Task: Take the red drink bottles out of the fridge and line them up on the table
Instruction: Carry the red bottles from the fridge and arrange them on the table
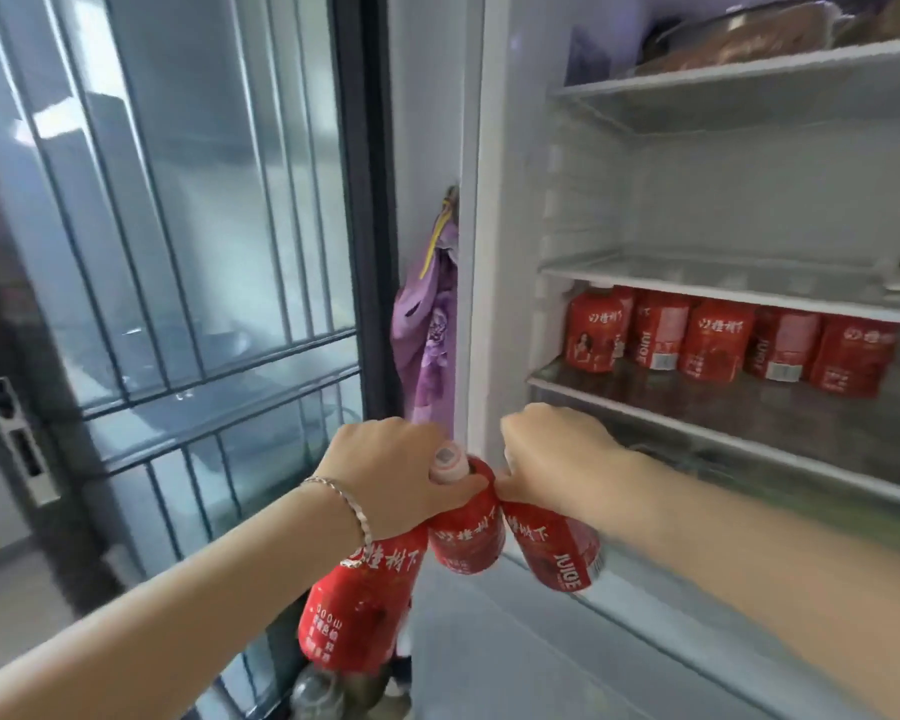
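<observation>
An open white fridge (494, 252) stands beside a barred glass window (178, 226), and a purple flowered cloth (430, 330) hangs on its side wall. Just in front of the shelves, the left hand (385, 475) curls its fingers round the neck of a red-sleeved juice bottle with a white cap (466, 537). A second red bottle (357, 610) hangs below the same wrist, so this hand seems to carry two by the necks, probably to save trips. Touching it, the right hand (557, 454) is clenched on the neck of a third red bottle (554, 550), which tilts outward. All three hang outside the fridge, below the shelf edge. Further in, a row of five red bottles (713, 343) stands on a glass shelf (645, 407), not yet fetched.

Both hands show only their backs, so the fingertips are hidden. The wrist, which wears a thin silver bracelet (344, 506), covers how the second bottle's neck is held. The shelf above cuts off the caps of the row. The brown wrapped goods on the top shelf (739, 33) are too blurred to name. No table is in view.
</observation>
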Available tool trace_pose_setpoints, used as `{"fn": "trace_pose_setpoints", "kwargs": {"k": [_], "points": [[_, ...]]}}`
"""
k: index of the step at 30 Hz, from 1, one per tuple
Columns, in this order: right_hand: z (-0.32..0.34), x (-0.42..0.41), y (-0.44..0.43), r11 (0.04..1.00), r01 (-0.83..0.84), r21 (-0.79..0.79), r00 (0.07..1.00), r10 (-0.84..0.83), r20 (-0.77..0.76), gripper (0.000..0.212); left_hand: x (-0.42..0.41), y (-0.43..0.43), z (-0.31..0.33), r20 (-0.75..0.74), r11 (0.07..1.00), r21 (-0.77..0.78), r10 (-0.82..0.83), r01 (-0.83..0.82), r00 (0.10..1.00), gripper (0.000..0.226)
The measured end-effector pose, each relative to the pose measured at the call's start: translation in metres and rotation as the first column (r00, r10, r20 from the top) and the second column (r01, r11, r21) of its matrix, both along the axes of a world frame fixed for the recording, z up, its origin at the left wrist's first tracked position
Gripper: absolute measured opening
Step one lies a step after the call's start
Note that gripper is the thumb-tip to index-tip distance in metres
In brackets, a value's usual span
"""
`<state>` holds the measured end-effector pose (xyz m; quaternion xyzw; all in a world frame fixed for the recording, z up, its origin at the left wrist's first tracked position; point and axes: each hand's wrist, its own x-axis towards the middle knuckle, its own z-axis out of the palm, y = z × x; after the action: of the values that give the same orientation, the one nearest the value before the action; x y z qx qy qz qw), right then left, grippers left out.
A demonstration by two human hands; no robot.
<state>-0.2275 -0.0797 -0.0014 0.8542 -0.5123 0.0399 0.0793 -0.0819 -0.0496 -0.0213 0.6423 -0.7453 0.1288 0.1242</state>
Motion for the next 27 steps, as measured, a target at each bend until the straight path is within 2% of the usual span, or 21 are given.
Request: {"fn": "trace_pose_setpoints", "kwargs": {"k": [6,7,10,13,17,20,22,24,27], "points": [[-0.04,0.072,0.072,0.927,-0.375,0.022,0.927,0.375,-0.017,0.034,0.054,0.128,-0.034,0.045,0.938,0.068,0.337,-0.34,0.94,0.051],[-0.045,0.096,0.097,0.892,-0.448,0.064,0.893,0.45,-0.016,0.034,0.07,0.166,-0.04,0.041,0.904,0.094,0.416,-0.418,0.908,0.051],[-0.06,0.127,0.138,0.822,-0.568,0.042,0.823,0.568,0.007,0.035,0.089,0.219,-0.054,0.055,0.855,0.103,0.505,-0.508,0.861,0.047],[-0.073,0.171,0.206,0.684,-0.728,0.042,0.684,0.729,-0.009,0.037,0.113,0.307,-0.068,0.064,0.752,0.109,0.647,-0.65,0.76,0.049],[-0.091,0.23,0.326,0.486,-0.873,0.044,0.485,0.874,-0.022,0.039,0.137,0.448,-0.085,0.102,0.569,0.093,0.811,-0.817,0.576,0.051],[-0.106,0.271,0.451,0.326,-0.939,0.109,0.327,0.945,-0.007,0.042,0.145,0.585,-0.098,0.077,0.399,0.115,0.909,-0.91,0.409,0.051],[-0.112,0.283,0.495,0.291,-0.951,0.107,0.293,0.956,-0.003,0.042,0.147,0.629,-0.101,0.113,0.333,0.135,0.93,-0.933,0.348,0.053],[-0.121,0.303,0.574,0.205,-0.973,0.107,0.204,0.979,-0.015,0.038,0.145,0.708,-0.109,0.146,0.214,0.16,0.961,-0.964,0.237,0.053],[-0.131,0.319,0.681,0.062,-0.99,0.124,0.057,0.997,-0.045,0.039,0.135,0.812,-0.12,0.119,0.049,0.208,0.99,-0.977,0.075,0.052]]}}
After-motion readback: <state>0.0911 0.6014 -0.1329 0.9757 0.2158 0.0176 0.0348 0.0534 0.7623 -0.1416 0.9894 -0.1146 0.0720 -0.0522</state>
